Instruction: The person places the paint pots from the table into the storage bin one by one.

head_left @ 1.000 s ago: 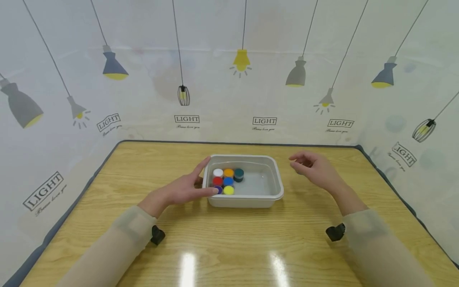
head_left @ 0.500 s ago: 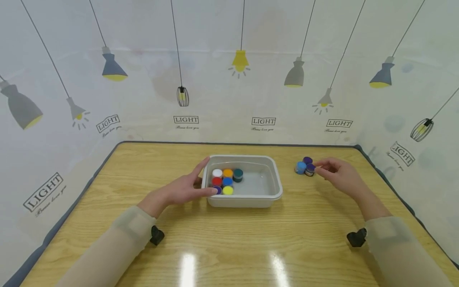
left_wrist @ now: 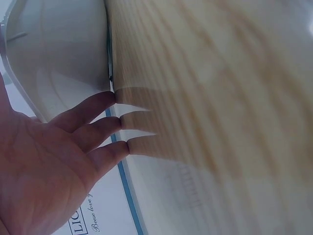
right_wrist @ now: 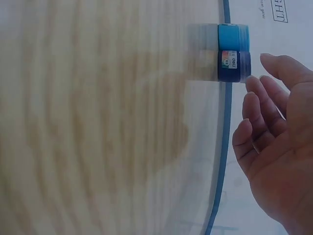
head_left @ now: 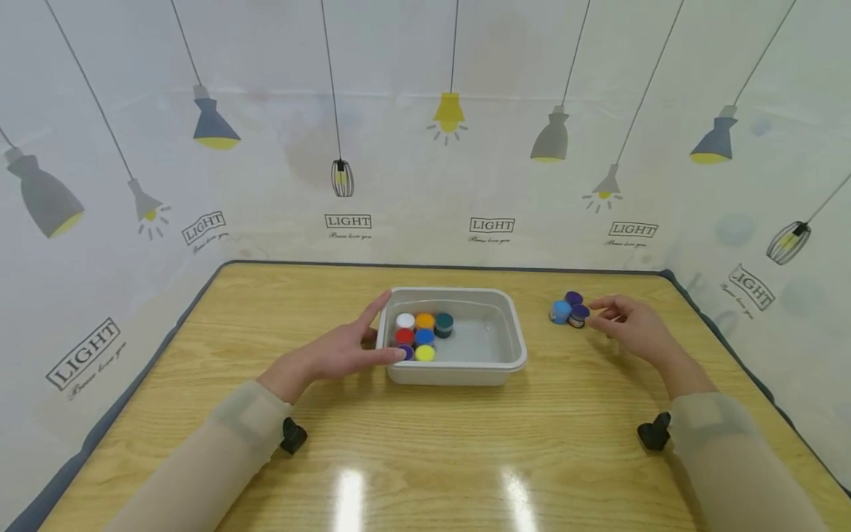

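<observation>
My left hand [head_left: 339,350] lies at the left end of a pale plastic tray [head_left: 459,374], index finger along the rim and thumb over the near left corner. In the left wrist view its other fingers [left_wrist: 95,110] are spread out beside the tray wall. On the table to the right, a light blue paint jar [head_left: 560,312] stands against a purple paint jar [head_left: 579,315], with another purple jar [head_left: 573,298] just behind. My right hand [head_left: 631,325] is right beside the nearer purple jar; the right wrist view shows its thumb and loosely bent fingers holding nothing.
Inside the tray, several paint jars stand grouped at the left, among them a white one [head_left: 405,321], a red one [head_left: 404,336] and a dark green one [head_left: 444,325]. The wooden table [head_left: 465,451] ends at a wall sheet printed with lamps [head_left: 425,185].
My right hand has moved right from beside the tray, and the light blue and purple jars now show on the table at its fingertips. My left hand has stayed on the tray.
</observation>
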Motion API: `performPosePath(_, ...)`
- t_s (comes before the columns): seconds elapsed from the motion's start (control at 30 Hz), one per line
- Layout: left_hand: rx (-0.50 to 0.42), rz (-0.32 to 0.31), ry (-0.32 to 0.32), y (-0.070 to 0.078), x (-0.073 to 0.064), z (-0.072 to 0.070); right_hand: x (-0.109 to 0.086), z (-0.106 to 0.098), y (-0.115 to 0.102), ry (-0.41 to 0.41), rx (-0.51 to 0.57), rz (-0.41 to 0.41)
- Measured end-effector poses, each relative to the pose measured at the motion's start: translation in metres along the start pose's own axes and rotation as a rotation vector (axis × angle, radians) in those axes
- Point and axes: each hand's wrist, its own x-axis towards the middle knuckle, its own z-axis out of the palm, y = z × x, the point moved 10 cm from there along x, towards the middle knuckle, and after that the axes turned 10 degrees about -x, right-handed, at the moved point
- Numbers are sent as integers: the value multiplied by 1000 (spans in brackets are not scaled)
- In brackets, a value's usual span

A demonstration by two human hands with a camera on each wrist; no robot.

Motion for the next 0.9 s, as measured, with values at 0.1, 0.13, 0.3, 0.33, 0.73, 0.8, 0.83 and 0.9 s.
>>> performPosePath(0.1, 2, 1, 1, -1, 1, 0, 4, 4, 4, -21, 17, 18)
performPosePath(0.13, 3, -1, 1, -1, 1, 0, 5, 6, 5, -27, 21, 26)
performPosePath(0.3, -2, 0, 3, -1, 2, -1, 13, 11, 11, -34, 8, 49)
performPosePath(0.33, -4, -4, 5, -1, 2, -1, 14, 12, 12, -34, 3, 56)
performPosePath(0.73, 3, 3, -5, -1, 2, -1, 22, 15, 14, -35, -27, 52)
performPosePath(0.8, 2, 5, -7, -1, 2, 0, 22, 16, 14, -36, -28, 55)
performPosePath(0.83, 2, 4, -6, -1, 1, 0, 23, 16, 15, -35, -30, 57)
performPosePath(0.9, 4, 4, -5, -1, 2, 0, 23, 17, 15, -32, -33, 60)
